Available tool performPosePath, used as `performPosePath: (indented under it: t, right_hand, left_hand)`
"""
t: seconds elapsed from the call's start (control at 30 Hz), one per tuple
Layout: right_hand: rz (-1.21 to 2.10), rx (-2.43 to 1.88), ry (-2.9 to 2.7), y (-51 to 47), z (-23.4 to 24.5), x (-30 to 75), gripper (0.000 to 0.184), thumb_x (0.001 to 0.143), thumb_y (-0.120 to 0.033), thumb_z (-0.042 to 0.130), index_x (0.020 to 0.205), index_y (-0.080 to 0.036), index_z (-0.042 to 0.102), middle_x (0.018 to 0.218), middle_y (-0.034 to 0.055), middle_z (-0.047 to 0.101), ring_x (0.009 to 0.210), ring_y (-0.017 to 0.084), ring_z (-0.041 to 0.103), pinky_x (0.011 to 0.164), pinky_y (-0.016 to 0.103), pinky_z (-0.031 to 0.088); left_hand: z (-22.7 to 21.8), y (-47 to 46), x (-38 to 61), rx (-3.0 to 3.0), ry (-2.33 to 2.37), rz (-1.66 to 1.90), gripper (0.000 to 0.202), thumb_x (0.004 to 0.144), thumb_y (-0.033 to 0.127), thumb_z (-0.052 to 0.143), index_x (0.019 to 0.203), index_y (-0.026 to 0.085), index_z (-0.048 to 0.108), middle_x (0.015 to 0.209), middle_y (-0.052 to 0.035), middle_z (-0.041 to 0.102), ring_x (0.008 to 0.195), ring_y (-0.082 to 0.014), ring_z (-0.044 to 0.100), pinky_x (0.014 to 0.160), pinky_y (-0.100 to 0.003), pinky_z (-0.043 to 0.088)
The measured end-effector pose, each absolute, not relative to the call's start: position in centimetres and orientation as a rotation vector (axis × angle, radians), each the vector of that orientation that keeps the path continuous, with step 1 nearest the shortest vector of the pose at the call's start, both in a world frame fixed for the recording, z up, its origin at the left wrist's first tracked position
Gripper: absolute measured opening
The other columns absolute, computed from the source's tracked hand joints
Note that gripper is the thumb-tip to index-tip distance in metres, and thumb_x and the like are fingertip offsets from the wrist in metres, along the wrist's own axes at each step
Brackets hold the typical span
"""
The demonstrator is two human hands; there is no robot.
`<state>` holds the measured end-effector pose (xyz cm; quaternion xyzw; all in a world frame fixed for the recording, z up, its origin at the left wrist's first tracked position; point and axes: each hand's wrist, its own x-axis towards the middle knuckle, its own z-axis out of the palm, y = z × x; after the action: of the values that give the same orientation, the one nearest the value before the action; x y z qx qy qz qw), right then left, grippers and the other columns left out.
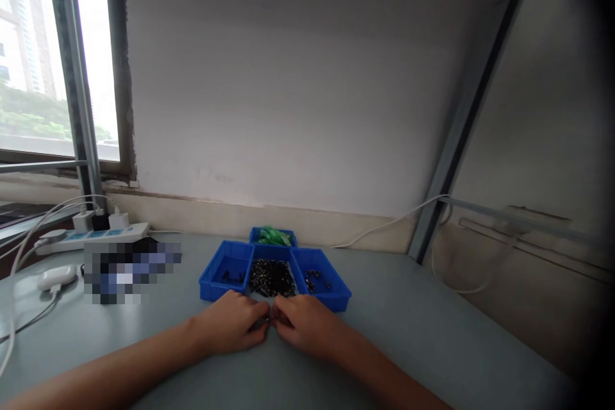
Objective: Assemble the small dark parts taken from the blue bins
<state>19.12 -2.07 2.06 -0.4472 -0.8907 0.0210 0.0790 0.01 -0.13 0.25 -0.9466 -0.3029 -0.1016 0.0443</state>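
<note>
In the head view, the left hand [240, 321] and right hand [306, 323] are held close, each grip pressed together; anything pinched cannot be made out. Just beyond, small black parts [273, 278] are heaped in the middle tray [273, 252], flanked by 2 blue side trays [334, 302].

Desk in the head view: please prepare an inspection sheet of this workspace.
Surface: grey desk, smooth-looking.
Job's things: blue trays holding small dark parts, most in the middle; green plastic in the rear tray.
Clutter: power strip, white device, pixelated item, all at left.
Hands: left hand and right hand close together before the trays; any held part is too small to tell.
Cables: white cables by the power strip; another white cable at right.
Surroundings: window at left, pale wall panel behind, metal posts.
</note>
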Motion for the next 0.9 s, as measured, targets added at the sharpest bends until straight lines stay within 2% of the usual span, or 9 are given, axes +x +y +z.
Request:
performPosePath:
  t: [0.23, 0.53, 0.9]
  right_hand:
    - [0.168, -1.185, -2.650, -2.15, 1.89, 19.18, 0.006, 0.082, -0.020, 0.049, 0.082, -0.018, 0.056, 0.077, 0.0011, 0.066, 0.070, 0.015, 0.060, 0.058, 0.022, 0.033]
    - [0.150, -1.219, -2.626, -2.16, 2.19, 19.18, 0.013, 0.089, -0.020, 0.043, 0.087, -0.017, 0.055, 0.079, 0.0031, 0.064, 0.071, 0.015, 0.059, 0.057, 0.023, 0.031]
    - [0.252, -1.213, -2.636, -2.21, 2.47, 19.20, 0.008, 0.083, -0.016, 0.048, 0.084, -0.018, 0.056, 0.081, 0.0030, 0.064, 0.075, 0.016, 0.058, 0.062, 0.022, 0.035]
  left_hand:
    - [0.23, -0.01, -0.01, -2.911, -0.907, -0.299, 0.008, 0.083, 0.023, 0.049, 0.083, 0.018, 0.055, 0.071, -0.0011, 0.066, 0.063, -0.0183, 0.064, 0.054, -0.024, 0.042]
    - [0.47, -0.13, 0.05, -2.940, -0.959, -0.326, 0.012, 0.086, 0.024, 0.046, 0.083, 0.018, 0.056, 0.069, -0.0009, 0.065, 0.061, -0.0170, 0.063, 0.053, -0.023, 0.041]
    - [0.19, 0.01, 0.01, -2.917, -1.026, -0.381, 0.007, 0.079, 0.022, 0.048, 0.082, 0.019, 0.054, 0.067, -0.0005, 0.064, 0.059, -0.0174, 0.061, 0.051, -0.023, 0.039]
